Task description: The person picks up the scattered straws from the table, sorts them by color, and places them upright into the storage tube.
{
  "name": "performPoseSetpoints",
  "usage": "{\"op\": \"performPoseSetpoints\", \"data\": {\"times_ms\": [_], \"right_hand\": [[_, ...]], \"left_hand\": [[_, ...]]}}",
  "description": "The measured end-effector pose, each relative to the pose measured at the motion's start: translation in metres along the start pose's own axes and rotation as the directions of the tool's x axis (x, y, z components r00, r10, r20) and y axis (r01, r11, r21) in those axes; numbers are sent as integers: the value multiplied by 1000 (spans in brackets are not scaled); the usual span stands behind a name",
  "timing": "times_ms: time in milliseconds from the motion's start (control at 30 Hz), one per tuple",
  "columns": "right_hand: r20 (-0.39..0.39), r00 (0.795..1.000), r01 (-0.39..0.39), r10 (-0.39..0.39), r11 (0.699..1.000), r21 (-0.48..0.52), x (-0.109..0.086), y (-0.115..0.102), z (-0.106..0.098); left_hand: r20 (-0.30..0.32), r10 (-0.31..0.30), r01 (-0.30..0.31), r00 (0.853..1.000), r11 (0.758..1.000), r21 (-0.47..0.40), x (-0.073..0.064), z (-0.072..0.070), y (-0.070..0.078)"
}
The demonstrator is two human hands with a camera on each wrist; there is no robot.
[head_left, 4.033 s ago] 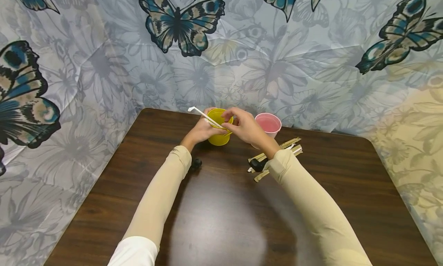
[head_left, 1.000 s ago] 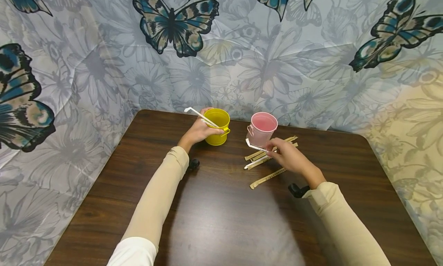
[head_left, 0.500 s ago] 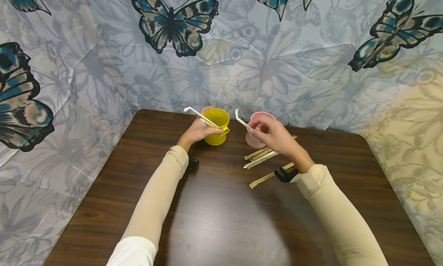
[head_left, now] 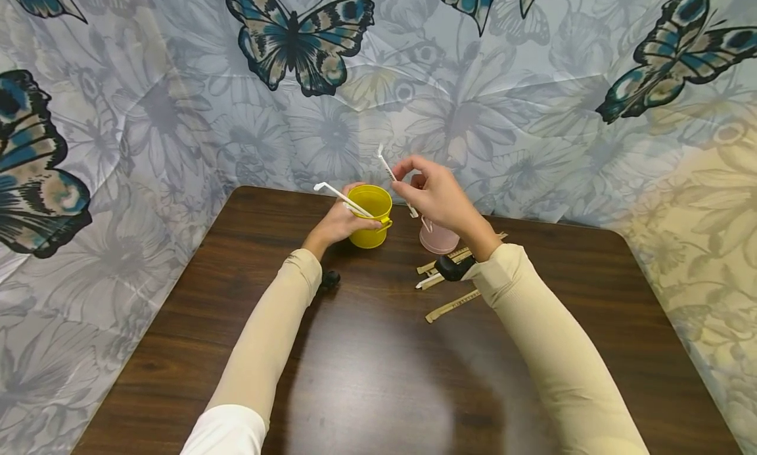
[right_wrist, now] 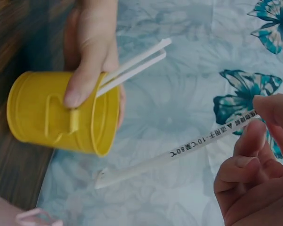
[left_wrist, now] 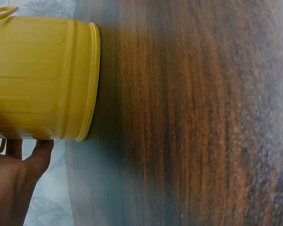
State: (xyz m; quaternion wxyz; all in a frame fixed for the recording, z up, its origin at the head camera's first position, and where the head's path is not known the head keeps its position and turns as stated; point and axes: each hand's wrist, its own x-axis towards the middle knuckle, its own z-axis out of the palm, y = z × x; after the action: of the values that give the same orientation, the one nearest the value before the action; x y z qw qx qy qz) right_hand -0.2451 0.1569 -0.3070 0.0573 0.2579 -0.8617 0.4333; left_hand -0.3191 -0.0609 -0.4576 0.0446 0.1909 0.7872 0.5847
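My left hand point(head_left: 340, 223) grips a small yellow bucket point(head_left: 369, 235) from its left side, with the thumb on the wall by the handle. Two white drinking straws point(right_wrist: 135, 63) stick out over the bucket's rim in the right wrist view. Between thumb and fingertips, my right hand point(head_left: 437, 195) pinches another white straw point(right_wrist: 146, 165) in a clear printed wrapper. Its bent end points up in the head view, while its lower end hangs to the right of the yellow bucket. A pink bucket point(head_left: 439, 240) stands partly hidden behind the right hand.
Several straws in tan paper wrappers point(head_left: 452, 305) lie on the dark wooden table point(head_left: 367, 363), partly under the right wrist. Among them is a white straw point(head_left: 427, 283). A butterfly-print cloth point(head_left: 337, 126) hangs right behind the table's back edge.
My right hand has picked up a straw from the pile and carried it up and left, past the pink bucket towards the yellow one. The left hand has kept holding the yellow bucket.
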Motion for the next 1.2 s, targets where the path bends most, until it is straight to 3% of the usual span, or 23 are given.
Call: {"op": "performPoseSetpoints", "data": {"times_ms": [233, 400, 567, 733, 933, 1033, 1200], "right_hand": [[1, 1000, 18, -18, 999, 38, 27, -8, 18], [9, 998, 59, -60, 995, 77, 43, -7, 38], [-4, 998, 70, -69, 993, 99, 45, 5, 59], [4, 1000, 27, -27, 998, 62, 43, 15, 68], [15, 1000, -1, 1, 999, 54, 41, 23, 70], [24, 1000, -1, 0, 998, 56, 42, 24, 71], [32, 999, 9, -11, 998, 54, 39, 25, 67]], "left_hand": [[32, 7, -9, 999, 998, 62, 1, -4, -1], [67, -16, 13, 998, 999, 40, -1, -7, 0], [57, 20, -22, 998, 999, 37, -1, -5, -5], [72, 68, -70, 995, 997, 27, 2, -4, -4], [65, 57, -59, 996, 998, 30, 1, -4, 1], [58, 98, -98, 993, 995, 2, 2, -4, 1], [84, 204, -197, 975, 977, -84, 6, -3, -1]]}}
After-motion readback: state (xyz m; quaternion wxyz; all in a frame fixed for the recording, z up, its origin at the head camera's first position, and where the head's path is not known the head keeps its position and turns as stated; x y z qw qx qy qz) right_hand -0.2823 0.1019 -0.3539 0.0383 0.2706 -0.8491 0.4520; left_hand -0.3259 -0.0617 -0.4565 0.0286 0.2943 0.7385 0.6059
